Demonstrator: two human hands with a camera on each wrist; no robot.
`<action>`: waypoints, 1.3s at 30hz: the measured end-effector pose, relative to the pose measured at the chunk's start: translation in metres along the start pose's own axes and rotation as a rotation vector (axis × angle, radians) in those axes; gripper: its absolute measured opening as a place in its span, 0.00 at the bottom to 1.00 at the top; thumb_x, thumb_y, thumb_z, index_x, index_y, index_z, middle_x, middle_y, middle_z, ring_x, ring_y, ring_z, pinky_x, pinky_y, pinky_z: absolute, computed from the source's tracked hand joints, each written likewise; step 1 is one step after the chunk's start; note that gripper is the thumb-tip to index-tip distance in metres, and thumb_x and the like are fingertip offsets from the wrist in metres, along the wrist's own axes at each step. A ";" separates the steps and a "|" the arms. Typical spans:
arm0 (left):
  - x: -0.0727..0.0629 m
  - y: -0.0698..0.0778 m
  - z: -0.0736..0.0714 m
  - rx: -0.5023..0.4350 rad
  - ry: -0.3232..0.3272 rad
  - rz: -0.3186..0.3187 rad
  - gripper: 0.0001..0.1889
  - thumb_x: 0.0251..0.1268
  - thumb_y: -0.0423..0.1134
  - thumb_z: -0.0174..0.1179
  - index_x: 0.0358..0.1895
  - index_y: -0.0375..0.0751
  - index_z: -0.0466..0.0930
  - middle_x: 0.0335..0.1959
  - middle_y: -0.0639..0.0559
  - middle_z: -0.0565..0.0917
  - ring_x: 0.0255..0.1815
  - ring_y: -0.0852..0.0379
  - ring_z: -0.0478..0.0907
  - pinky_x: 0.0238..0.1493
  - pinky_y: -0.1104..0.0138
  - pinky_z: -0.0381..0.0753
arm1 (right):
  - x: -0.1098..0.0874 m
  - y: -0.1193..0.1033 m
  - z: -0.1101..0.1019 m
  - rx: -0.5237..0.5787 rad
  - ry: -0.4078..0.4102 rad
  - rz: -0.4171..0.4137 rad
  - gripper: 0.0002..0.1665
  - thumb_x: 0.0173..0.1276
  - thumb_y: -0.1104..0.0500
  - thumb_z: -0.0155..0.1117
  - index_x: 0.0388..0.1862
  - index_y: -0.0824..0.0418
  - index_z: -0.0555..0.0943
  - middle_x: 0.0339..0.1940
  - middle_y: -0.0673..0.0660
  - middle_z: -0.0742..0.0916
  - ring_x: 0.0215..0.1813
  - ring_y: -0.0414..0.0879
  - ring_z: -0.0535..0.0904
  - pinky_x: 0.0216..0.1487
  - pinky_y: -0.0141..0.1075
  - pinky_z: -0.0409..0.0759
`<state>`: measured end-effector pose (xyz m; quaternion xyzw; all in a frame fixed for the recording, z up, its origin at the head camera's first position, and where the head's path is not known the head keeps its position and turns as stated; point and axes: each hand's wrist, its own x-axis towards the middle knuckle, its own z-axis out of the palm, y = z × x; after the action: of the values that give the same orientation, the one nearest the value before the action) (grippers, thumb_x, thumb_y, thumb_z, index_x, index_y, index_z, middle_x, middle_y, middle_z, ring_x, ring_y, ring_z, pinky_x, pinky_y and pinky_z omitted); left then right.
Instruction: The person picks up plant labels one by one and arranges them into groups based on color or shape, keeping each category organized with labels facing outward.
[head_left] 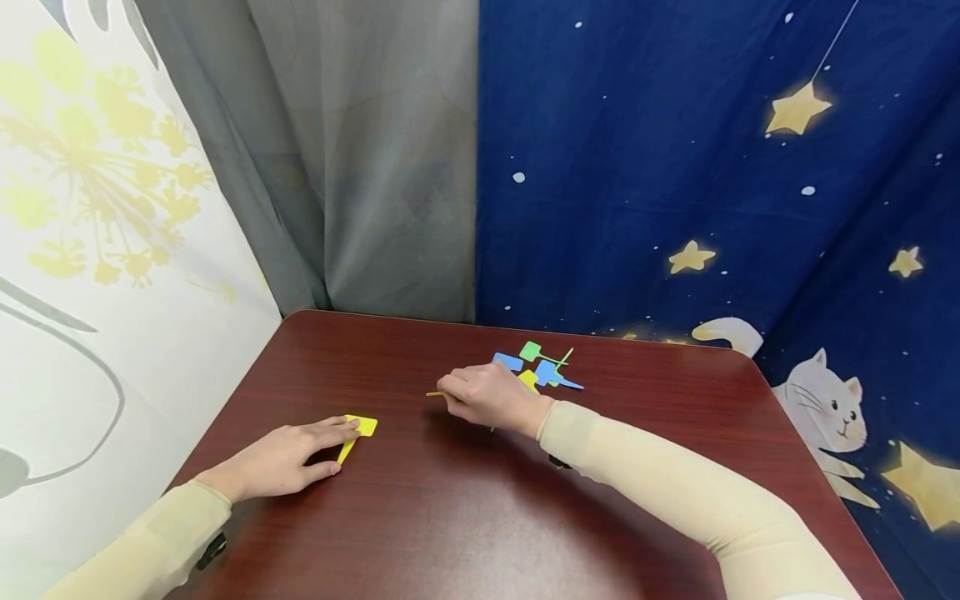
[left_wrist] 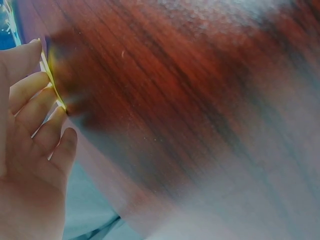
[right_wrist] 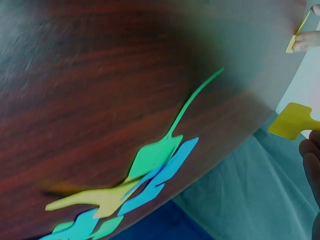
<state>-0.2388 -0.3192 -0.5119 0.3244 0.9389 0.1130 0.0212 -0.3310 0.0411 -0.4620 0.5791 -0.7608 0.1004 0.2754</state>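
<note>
Pinching yellow plant tag [right_wrist: 290, 121], our right hand [head_left: 491, 395] | near its nine o'clock, our unclenched left hand [head_left: 288, 458] touches second tag [head_left: 367, 426] | we should avoid bending either.

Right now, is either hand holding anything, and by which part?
The right hand holds a yellow tag by its narrow stem. The left hand isn't gripping; it rests on another yellow tag.

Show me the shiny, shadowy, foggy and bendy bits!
Head view: shadow below the right sleeve, pale shine on the table; left wrist view: dark shadows beside the left hand, milky haze bottom right; right wrist view: shine top left, the table's edge looking curved.
</note>
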 end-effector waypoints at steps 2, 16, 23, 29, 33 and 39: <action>0.000 0.000 0.000 0.001 0.000 0.000 0.26 0.71 0.49 0.63 0.70 0.50 0.75 0.73 0.52 0.70 0.71 0.51 0.70 0.60 0.49 0.77 | 0.002 -0.003 0.003 0.005 -0.005 -0.004 0.01 0.68 0.61 0.64 0.36 0.55 0.82 0.29 0.45 0.83 0.28 0.34 0.76 0.26 0.24 0.73; 0.003 0.000 0.001 -0.022 -0.002 -0.017 0.28 0.70 0.51 0.63 0.71 0.51 0.75 0.73 0.53 0.70 0.72 0.52 0.68 0.61 0.50 0.77 | 0.011 -0.018 0.024 0.058 -0.028 0.017 0.02 0.68 0.59 0.63 0.34 0.52 0.80 0.28 0.44 0.82 0.27 0.35 0.76 0.22 0.26 0.70; 0.001 -0.003 0.002 -0.015 0.006 -0.011 0.27 0.70 0.50 0.63 0.71 0.51 0.75 0.73 0.53 0.71 0.72 0.52 0.68 0.61 0.50 0.77 | 0.015 -0.026 0.036 0.088 -0.090 0.025 0.03 0.71 0.58 0.60 0.36 0.51 0.80 0.29 0.42 0.82 0.28 0.32 0.74 0.23 0.24 0.69; 0.001 -0.002 0.000 -0.022 0.003 -0.009 0.27 0.71 0.50 0.63 0.71 0.50 0.75 0.73 0.52 0.71 0.72 0.51 0.69 0.60 0.50 0.77 | 0.017 -0.031 0.044 0.187 -0.132 0.043 0.03 0.69 0.59 0.62 0.38 0.50 0.81 0.30 0.41 0.79 0.26 0.30 0.70 0.23 0.23 0.66; 0.001 -0.001 0.000 -0.026 0.011 -0.007 0.27 0.70 0.49 0.63 0.71 0.49 0.75 0.73 0.52 0.71 0.71 0.52 0.70 0.60 0.50 0.77 | 0.016 -0.035 0.051 0.229 -0.151 0.046 0.04 0.70 0.57 0.61 0.40 0.50 0.83 0.34 0.40 0.81 0.29 0.28 0.71 0.27 0.21 0.69; 0.001 -0.002 0.001 -0.027 0.012 -0.009 0.27 0.71 0.49 0.63 0.71 0.49 0.75 0.73 0.52 0.71 0.71 0.52 0.69 0.60 0.50 0.77 | 0.016 -0.041 0.058 0.231 -0.184 0.050 0.08 0.71 0.54 0.61 0.44 0.51 0.85 0.37 0.40 0.82 0.30 0.27 0.72 0.29 0.21 0.70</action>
<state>-0.2405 -0.3202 -0.5138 0.3190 0.9389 0.1275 0.0203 -0.3135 -0.0121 -0.5080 0.5946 -0.7803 0.1405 0.1335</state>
